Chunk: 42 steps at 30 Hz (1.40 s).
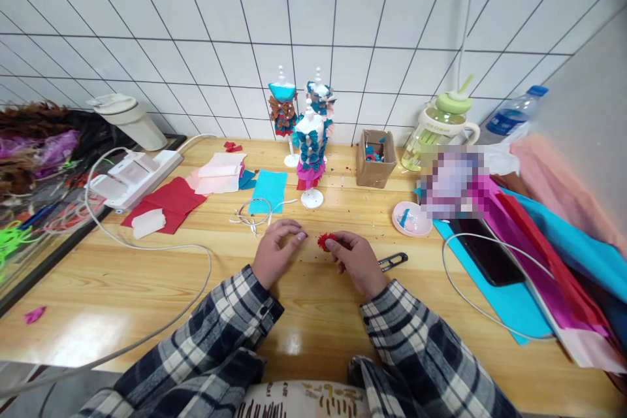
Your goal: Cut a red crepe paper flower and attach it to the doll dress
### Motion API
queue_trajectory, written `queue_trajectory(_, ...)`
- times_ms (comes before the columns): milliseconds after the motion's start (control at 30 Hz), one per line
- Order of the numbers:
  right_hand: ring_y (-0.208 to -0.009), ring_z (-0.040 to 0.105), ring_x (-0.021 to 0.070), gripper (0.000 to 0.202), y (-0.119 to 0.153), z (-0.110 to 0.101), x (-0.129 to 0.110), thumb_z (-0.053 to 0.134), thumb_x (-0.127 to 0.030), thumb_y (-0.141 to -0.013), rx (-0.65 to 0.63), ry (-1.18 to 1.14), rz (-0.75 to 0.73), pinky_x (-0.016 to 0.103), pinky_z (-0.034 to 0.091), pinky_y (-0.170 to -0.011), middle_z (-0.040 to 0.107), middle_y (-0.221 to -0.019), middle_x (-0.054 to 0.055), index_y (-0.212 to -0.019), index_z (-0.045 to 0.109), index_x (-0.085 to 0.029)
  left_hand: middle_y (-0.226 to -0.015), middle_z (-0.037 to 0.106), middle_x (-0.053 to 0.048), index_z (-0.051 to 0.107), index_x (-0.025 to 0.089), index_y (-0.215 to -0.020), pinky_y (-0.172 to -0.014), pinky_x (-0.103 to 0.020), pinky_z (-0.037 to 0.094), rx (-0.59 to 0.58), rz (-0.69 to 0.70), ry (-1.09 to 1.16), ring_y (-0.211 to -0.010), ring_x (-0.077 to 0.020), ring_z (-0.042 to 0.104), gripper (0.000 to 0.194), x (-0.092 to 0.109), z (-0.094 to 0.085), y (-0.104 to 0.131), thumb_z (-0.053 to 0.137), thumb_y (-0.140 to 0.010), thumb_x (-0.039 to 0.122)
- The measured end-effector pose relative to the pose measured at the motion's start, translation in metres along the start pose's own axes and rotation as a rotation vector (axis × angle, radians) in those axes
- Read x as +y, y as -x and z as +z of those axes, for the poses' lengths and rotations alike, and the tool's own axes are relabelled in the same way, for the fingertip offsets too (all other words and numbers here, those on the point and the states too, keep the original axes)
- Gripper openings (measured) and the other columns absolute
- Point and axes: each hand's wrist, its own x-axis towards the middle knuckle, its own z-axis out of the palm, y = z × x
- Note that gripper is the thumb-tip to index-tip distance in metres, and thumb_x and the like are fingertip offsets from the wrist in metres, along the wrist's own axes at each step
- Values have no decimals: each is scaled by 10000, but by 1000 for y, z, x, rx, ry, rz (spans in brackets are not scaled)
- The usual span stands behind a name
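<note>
My right hand [356, 260] pinches a small red frilled piece [324, 241], gathered like a tiny flower, between thumb and fingers just above the table. To its left, my left hand [277, 251] is closed, thumb and fingertips brought together near the red piece. Whatever those left fingertips hold, if anything, is too small to make out. Beside my right wrist lies a black-handled tool [393, 262], partly hidden by the hand. Several white mini dress forms, the nearest one [311, 157] dressed in teal and magenta bows and frills, stand beyond my hands.
Red [171, 202], pink and blue [268, 191] sheets lie left, near a power strip [142, 179]. A small cardboard box [376, 166], pink dish [412, 219], drink bottle [441, 127], phone [484, 251] and coloured sheets are right. A white cable [208, 274] crosses the left side.
</note>
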Motion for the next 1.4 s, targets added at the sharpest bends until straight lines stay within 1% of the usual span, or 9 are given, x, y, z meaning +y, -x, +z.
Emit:
queue_trajectory(133,-516,478,88,290,2,2,2,708,-402,-682,-23,27,-13,181,344,-351,621,-664,3,-836,684,-158,-920,658,-73,705,204,-780,-877,-363,439,-84,31,-31,-924,-221,589,201,11,11,4,631,-786,390)
queue_trajectory(300,-490,461,88,299,2,4,6,702,-424,-688,-56,65,-7,193,343,-355,621,-640,2,-824,690,-159,-899,638,-63,695,201,-763,-858,-337,456,-47,34,11,-904,-203,594,136,9,14,5,670,-761,335)
queue_trajectory(467,-469,445,77,305,1,3,6,715,-423,-682,18,28,-2,190,321,-352,609,-650,-4,-826,673,-158,-893,626,-67,667,183,-790,-892,-344,434,62,2,47,-910,-199,585,153,3,10,4,627,-797,330)
queue_trajectory(633,-395,337,49,311,1,6,9,721,-439,-677,34,60,-28,202,267,-344,570,-587,-34,-821,679,-166,-922,634,-69,680,196,-792,-877,-358,441,-119,-1,28,-922,-215,583,178,7,15,8,677,-749,368)
queue_trajectory(933,-402,358,56,323,0,2,9,713,-461,-676,47,49,-22,212,271,-354,597,-603,-20,-803,683,-165,-1040,634,-66,694,217,-806,-970,-401,376,-271,26,-10,-1023,-244,560,90,6,10,7,668,-728,253)
queue_trajectory(1067,-468,398,67,292,1,3,7,718,-433,-672,26,108,-44,209,293,-408,623,-650,-3,-776,697,-162,-1022,635,-81,679,210,-942,-953,-401,390,-261,26,50,-1016,-245,555,202,5,9,7,625,-774,308)
queue_trajectory(1167,-496,411,80,288,1,4,6,700,-443,-694,-11,172,-65,212,307,-436,593,-613,-10,-756,701,-162,-935,634,-81,677,193,-819,-907,-372,421,-210,-2,81,-946,-224,570,180,4,12,7,611,-796,359)
queue_trajectory(1233,-494,409,84,317,1,3,6,670,-470,-722,-1,187,-84,220,319,-445,588,-621,-15,-820,709,-171,-894,631,-75,667,184,-765,-881,-356,435,-156,-38,120,-904,-210,577,191,3,13,6,620,-790,367)
queue_trajectory(1400,-544,448,100,344,-2,-1,8,651,-473,-740,25,226,-121,237,376,-515,592,-654,-11,-890,708,-168,-909,634,-73,688,171,-818,-898,-342,431,-54,-122,204,-929,-205,578,218,-1,13,6,619,-793,376)
